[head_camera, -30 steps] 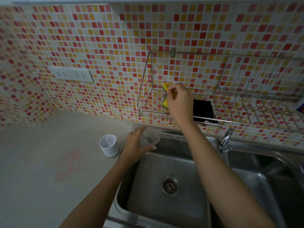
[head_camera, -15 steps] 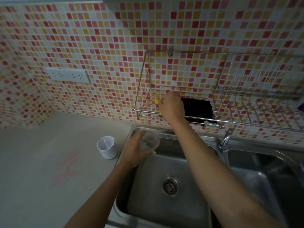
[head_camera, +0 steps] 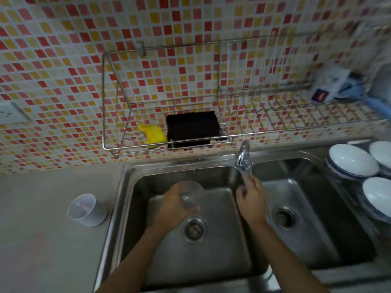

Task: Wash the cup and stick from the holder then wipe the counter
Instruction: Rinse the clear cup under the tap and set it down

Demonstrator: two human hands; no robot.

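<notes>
Head view. The counter (head_camera: 42, 240) extended to the left of both hands and carried a double steel sink (head_camera: 211, 250); both hands were over its left basin. A wire rack (head_camera: 211, 92) hung on the tiled wall above and beyond the hands, holding a black cloth (head_camera: 192, 129) straight beyond the gap between the hands, with a yellow sponge (head_camera: 153, 134) just beside it on the left-hand side. White bowls (head_camera: 353, 159) were stacked well to the right of the right hand. The faucet (head_camera: 243, 155) stood at the sink's rear rim, directly beyond the right hand. The white holder (head_camera: 86, 209) stood upright on the counter, to the left of the left hand and apart from it; a pale object lay inside it, too blurred to identify. The left hand (head_camera: 173, 208) was wrapped around a clear cup (head_camera: 190, 193), which was tilted on its side above the drain. The right hand (head_camera: 251, 199) was loosely curled around the faucet's spout or handle; motion blur prevented telling which, or how firmly it gripped.
</notes>
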